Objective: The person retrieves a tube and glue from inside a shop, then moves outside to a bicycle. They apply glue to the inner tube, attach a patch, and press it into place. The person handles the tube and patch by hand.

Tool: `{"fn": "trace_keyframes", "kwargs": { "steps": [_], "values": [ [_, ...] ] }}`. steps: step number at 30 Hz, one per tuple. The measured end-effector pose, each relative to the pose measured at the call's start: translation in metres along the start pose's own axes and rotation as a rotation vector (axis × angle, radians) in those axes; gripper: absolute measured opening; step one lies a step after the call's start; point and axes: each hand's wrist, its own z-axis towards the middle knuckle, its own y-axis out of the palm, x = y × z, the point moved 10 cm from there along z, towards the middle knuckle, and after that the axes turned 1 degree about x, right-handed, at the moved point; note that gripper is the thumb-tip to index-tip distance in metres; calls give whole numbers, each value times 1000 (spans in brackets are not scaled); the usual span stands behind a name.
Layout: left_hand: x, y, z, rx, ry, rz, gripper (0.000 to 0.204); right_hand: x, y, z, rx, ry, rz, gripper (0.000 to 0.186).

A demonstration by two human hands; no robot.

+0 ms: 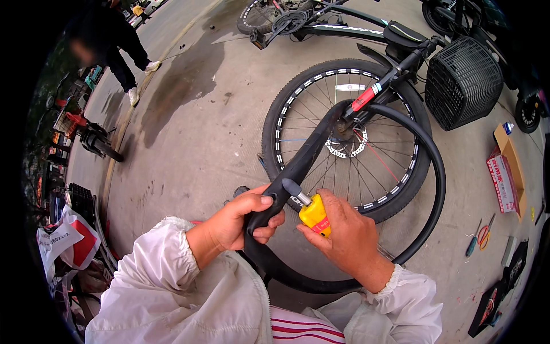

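My left hand (229, 221) is wrapped round a black bicycle inner tube (306, 159), with the thumb pressing along its top. The tube loops from there up to the wheel hub, round the right side and back under my wrists. My right hand (348, 238) grips a small yellow hand tool (314, 214) with a metal shaft and a grey cone-shaped tip. That tip is close over the tube beside my left thumb; whether it touches cannot be made out. Behind the tube is a bicycle wheel (271, 129) with a brake disc, still joined to its fork.
The bicycle lies on its side, its black basket (464, 83) at the upper right. An open cardboard box (504, 180), orange-handled scissors (484, 236) and a screwdriver (472, 245) are on the ground to the right. A person (123, 49) stands at the upper left, near a parked bike (94, 137).
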Motion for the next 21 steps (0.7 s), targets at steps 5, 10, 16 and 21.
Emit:
{"fn": "trace_keyframes", "kwargs": {
  "steps": [5,10,16,21],
  "values": [
    [-6,-6,1,18,-21,-110,47,2,1,0,56,-30,-37,65],
    [-8,-5,3,-38,-51,-185,46,-9,-1,-2,55,-66,-12,66],
    [-9,-6,2,-50,-64,-202,51,-10,-2,-4,35,-83,-47,66],
    [-9,1,1,-78,-82,-201,42,-11,-3,-5,55,-112,-44,65]
  ]
}}
